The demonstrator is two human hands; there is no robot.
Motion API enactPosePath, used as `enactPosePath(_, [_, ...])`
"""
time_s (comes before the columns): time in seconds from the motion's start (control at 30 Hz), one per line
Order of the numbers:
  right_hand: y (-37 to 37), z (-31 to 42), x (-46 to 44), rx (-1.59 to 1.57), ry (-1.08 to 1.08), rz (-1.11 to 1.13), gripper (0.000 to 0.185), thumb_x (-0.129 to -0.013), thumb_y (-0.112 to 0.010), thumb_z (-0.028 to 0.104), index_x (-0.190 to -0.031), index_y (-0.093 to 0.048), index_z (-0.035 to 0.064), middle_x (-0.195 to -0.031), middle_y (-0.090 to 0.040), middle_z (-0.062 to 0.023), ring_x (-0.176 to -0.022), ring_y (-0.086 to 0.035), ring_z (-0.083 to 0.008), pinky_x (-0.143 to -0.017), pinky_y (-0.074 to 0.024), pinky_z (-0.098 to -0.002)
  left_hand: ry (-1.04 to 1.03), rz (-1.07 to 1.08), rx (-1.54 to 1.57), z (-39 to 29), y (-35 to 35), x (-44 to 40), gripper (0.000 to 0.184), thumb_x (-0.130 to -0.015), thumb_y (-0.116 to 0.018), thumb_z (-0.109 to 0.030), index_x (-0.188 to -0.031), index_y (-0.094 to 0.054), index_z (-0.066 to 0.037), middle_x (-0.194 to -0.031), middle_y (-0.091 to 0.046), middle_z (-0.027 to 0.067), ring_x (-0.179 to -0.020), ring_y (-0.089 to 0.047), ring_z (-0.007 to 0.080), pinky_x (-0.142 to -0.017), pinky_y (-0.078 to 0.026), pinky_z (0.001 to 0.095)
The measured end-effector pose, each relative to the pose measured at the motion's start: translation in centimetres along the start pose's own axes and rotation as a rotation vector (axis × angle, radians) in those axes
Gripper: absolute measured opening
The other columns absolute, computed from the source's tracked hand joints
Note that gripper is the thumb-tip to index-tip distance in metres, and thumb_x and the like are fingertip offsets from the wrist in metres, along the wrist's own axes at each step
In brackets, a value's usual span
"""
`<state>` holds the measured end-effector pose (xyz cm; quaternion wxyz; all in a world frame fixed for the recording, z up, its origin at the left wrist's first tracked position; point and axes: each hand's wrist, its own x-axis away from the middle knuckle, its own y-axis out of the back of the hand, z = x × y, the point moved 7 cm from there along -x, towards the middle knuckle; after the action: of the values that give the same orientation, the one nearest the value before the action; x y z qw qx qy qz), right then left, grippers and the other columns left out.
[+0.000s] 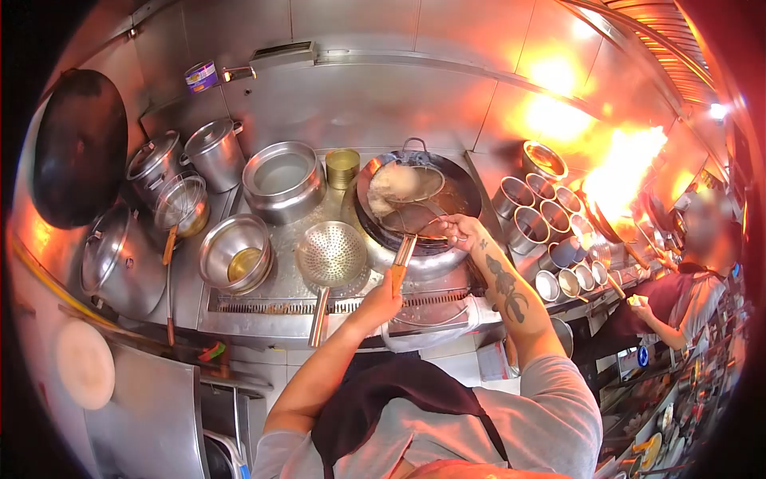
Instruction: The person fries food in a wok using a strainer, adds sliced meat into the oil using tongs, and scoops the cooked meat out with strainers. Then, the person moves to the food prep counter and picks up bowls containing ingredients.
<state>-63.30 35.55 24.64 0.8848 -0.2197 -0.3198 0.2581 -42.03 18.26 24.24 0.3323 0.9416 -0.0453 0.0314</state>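
My left hand [381, 303] is closed around the wooden handle [404, 262] of a wire strainer, whose mesh [413, 217] is over the wok [467, 185]. My right hand [461, 230] pinches the thin metal handle of a second strainer [427, 184], tilted above the wok. Pale, crumbly or foamy food [395, 182] lies at that strainer's left side and spills down toward the lower mesh; what it is I cannot make out. Dark liquid shows in the wok. Just left of the wok, a perforated ladle [332, 254] rests on the steel stove top.
Left of the wok stand a large pot [284, 182], a tin can [342, 168] and a bowl with yellow liquid [236, 254]. Several metal canisters [530, 227] stand to the right. Beyond them, a large flame [626, 172] flares near a co-worker [686, 303].
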Motion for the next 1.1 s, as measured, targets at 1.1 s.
enactPosePath(1.1, [-1.8,-3.2,7.7,-0.154,0.157,0.018,0.015,-0.095,-0.047,0.017,-0.106,-0.051,0.0084,-0.069,-0.051,-0.0006,-0.043,-0.039,-0.0066,-0.036,-0.0306,-0.0215,0.498,-0.137,0.643,23.4,1.9,7.8,0.041,-0.073,-0.062,-0.008,-0.11,-0.047,0.003,-0.071,-0.06,0.0147,-0.057,-0.061,0.0262,-0.049,-0.051,0.0384])
